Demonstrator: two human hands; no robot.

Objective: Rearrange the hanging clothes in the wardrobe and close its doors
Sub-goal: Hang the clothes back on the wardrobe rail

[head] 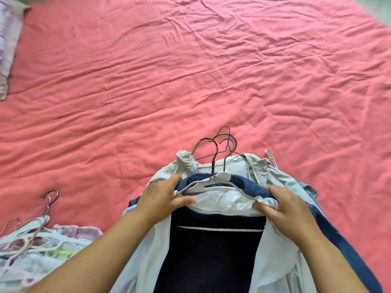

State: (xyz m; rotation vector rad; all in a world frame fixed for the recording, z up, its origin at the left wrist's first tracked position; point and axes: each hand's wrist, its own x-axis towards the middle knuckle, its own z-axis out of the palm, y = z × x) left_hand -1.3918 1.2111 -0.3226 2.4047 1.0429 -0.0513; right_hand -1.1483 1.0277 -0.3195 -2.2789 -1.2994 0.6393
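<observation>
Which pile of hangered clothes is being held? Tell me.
The middle stack, gripped by the left hand and right hand; the left-edge pile lies untouched.

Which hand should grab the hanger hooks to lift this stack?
Probably the left hand: it sits nearer the hooks. The right hand grips the white garment.

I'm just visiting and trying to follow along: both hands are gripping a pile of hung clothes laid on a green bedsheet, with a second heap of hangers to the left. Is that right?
Nearly. The head view shows the wrinkled bedsheet is pink, not green. The rest holds: the left hand and the right hand grip the pile of hung clothes at its white plastic hanger, and a second heap of pastel hangers lies to the left.
</observation>
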